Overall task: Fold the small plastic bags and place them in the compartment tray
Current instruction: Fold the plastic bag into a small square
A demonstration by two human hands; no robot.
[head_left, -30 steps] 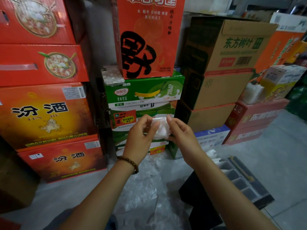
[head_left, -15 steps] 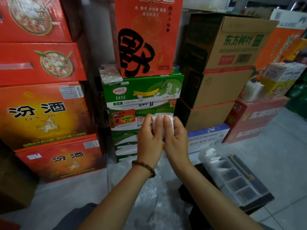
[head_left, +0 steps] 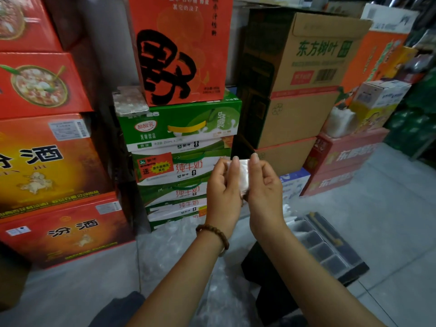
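The plastic bag (head_left: 244, 174) is held in the air at chest height in front of the stacked cartons (head_left: 184, 142), folded down to a narrow white strip. Its long axis stands nearly upright, with the top edge level with the fingertips and the lower end hidden between the heels of the hands. It is clamped from both sides. The fingers (head_left: 235, 162) of the left hand (head_left: 223, 194) are curled onto its left edge, and those of the right hand (head_left: 266, 192) are pressed onto its right edge. A beaded bracelet (head_left: 215, 234) is worn on the left wrist.

The compartment tray (head_left: 317, 243) lies on a dark stand, below the bag and to its right, so it is nearer the right hand. Its long axis runs from far-left to near-right across the floor (head_left: 389, 208). The near cells are seen to be dark and unfilled. White pieces (head_left: 289, 217), probably folded bags, are seen at its far end.

The fold is judged nearly finished. For placing, the strip would have to be released by the left hand, carried down and rightward, and turned from upright to lie within a cell. Loose clear plastic (head_left: 169, 246) is spread on the floor under the forearms.
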